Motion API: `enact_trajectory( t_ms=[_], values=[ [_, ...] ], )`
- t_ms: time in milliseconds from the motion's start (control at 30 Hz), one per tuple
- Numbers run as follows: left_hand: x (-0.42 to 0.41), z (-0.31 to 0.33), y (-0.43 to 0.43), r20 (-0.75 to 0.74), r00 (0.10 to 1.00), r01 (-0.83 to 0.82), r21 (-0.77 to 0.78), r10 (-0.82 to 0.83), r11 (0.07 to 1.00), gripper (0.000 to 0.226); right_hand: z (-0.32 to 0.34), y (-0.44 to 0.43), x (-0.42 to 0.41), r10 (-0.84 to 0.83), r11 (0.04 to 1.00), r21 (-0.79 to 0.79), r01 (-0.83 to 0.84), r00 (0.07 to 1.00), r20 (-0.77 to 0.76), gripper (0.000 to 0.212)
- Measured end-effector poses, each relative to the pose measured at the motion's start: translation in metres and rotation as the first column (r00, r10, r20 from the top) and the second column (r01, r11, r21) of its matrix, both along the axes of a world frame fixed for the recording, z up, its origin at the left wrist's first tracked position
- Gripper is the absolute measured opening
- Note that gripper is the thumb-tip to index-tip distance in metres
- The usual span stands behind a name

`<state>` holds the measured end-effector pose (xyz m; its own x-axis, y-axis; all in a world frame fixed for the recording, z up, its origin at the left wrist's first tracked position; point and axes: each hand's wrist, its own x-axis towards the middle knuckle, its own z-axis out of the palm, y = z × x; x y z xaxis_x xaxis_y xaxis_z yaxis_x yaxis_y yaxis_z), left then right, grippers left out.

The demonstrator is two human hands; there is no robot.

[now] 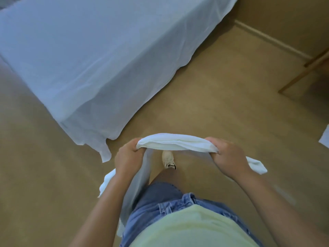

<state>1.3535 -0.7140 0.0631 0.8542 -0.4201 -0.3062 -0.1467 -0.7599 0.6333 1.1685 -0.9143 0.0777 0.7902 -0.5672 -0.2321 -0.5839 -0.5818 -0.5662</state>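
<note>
A white cloth (175, 143), bunched into a thick band, stretches between my two hands in front of my waist. My left hand (128, 157) grips its left end, and loose fabric hangs down from there past my left forearm and along my leg. My right hand (227, 157) grips the right end, with a short tail of cloth sticking out to the right behind the wrist. Both fists are curled tightly round the fabric, held above the floor.
A bed (92, 56) covered by a pale sheet fills the upper left; its corner drapes to the tan floor (222, 97) just ahead of my left hand. My white shoe (168, 159) steps forward. A wooden furniture leg (302, 73) and a baseboard stand at right.
</note>
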Motion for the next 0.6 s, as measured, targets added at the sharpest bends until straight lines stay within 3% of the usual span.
enact_trajectory(
  t_ms=[167, 267, 400, 600],
  values=[
    [0.124, -0.012, -0.129, 0.061, 0.998, 0.038, -0.048, -0.035, 0.998, 0.014, -0.002, -0.125, 0.115, -0.031, 0.997, -0.07, 0.034, 0.999, 0.035, 0.03],
    [0.207, 0.0, -0.212, 0.062, 0.988, 0.146, -0.032, -0.144, 0.989, 0.012, 0.011, -0.195, 0.18, -0.085, 0.992, -0.085, 0.088, 0.996, 0.04, 0.032],
    [0.297, 0.037, -0.319, 0.121, 0.946, 0.303, 0.0, -0.301, 0.953, 0.012, 0.038, -0.287, 0.251, -0.125, 0.985, -0.109, 0.135, 0.988, 0.092, 0.029],
    [0.423, 0.108, -0.496, 0.178, 0.874, 0.463, -0.023, -0.452, 0.886, 0.014, 0.076, -0.424, 0.344, -0.118, 0.983, -0.101, 0.155, 0.946, 0.302, 0.015]
  ],
)
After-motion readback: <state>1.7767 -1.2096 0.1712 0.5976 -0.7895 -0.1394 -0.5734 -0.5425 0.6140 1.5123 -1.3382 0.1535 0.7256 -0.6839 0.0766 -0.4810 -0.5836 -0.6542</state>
